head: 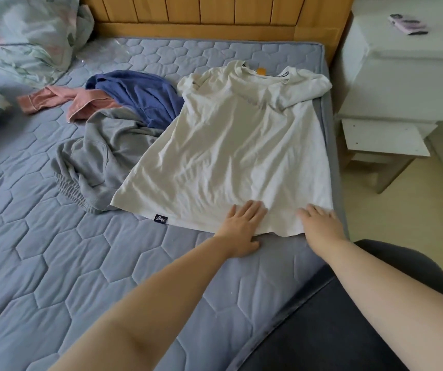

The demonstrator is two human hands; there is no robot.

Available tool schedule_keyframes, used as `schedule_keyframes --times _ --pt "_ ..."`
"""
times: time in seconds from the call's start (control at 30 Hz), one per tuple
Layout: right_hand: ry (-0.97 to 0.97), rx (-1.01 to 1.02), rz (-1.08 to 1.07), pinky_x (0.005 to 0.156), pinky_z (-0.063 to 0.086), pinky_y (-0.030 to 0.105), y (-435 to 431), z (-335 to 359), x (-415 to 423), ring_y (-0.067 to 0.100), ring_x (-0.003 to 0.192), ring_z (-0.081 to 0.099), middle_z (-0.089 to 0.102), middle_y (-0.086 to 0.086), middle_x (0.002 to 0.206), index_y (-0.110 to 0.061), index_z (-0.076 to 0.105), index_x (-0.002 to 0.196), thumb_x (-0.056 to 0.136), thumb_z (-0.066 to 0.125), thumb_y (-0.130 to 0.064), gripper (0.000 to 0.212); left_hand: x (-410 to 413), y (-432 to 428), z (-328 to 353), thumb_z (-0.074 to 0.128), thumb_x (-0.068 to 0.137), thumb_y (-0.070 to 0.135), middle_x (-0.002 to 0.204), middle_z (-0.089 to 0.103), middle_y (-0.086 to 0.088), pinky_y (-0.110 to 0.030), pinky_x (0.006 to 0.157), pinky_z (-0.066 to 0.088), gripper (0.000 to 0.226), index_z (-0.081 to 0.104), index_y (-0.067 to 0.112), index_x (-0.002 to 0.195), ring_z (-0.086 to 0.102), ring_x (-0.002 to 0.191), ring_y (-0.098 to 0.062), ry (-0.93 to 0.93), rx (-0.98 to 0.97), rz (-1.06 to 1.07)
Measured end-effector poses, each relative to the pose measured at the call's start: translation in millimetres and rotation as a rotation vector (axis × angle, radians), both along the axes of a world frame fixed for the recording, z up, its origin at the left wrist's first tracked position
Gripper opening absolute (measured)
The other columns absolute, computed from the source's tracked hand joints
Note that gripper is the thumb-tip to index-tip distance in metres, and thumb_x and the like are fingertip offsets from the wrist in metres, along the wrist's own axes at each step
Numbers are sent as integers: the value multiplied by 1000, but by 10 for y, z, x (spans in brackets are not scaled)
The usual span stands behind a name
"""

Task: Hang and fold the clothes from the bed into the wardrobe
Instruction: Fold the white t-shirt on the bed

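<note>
Both forearms reach forward from the lower edge of the head view, over a dark lap at the right, and both hands rest at the near hem of the shirt (231, 145). The left hand (241, 226) lies flat with straight fingers close together on the cloth, its thumb and the heel of the palm on the bed (41, 250). The right hand (319, 223) is also flat, fingers slightly spread, pressing the hem just beside its right corner. Neither pinches anything. The shirt lies spread on the bed's right side, its long axis running straight away from the hands: hem nearest, collar (263, 72) far off toward the headboard (215, 14). Its right side follows the mattress edge, next to the nightstand (391, 76); its left side overlaps a grey garment (102, 156), with a blue garment (140, 95) and a pink garment (81, 103) heaped beyond. Both hands sit on the right half of the hem, so the left corner, marked by a dark label (160, 218), lies well to the left of the left hand. A lengthwise fold would probably begin on the right, where the right hand is nearest; the left side calls for a sideways reach. No wardrobe is in view.
</note>
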State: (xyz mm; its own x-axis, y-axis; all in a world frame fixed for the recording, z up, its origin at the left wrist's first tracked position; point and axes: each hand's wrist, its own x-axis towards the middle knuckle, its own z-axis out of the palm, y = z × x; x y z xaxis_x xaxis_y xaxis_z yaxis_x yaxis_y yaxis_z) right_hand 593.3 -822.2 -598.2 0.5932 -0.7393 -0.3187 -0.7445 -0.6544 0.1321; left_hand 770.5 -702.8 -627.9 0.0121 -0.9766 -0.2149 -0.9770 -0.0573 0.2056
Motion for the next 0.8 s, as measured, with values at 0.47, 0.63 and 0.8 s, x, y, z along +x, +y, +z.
schedule_keyframes --times 0.47,0.63,0.8 --pt "-215 -77 -156 80 35 29 -132 251 -336 23 102 51 60 8 112 -9 60 100 87 43 -6 22 -132 -112 -86 35 90 15 158 -19 2 -47 116 -12 76 -8 30 151 -23 144 -20 -111 120 -231" --pt "195 208 -366 114 16 45 -137 91 -400 26 129 39 45 5 139 -16 49 131 91 36 -18 42 -380 -143 -85 36 98 38 161 3 3 -40 116 -6 60 15 26 152 -6 147 -17 39 30 -433" --pt "-190 -10 -257 118 7 50 -251 59 -392 29 146 10 7 11 160 -15 9 152 97 35 -23 62 -439 -304 27 40 96 20 142 48 -12 -45 111 32 41 55 9 133 42 133 -30 372 -332 -51"
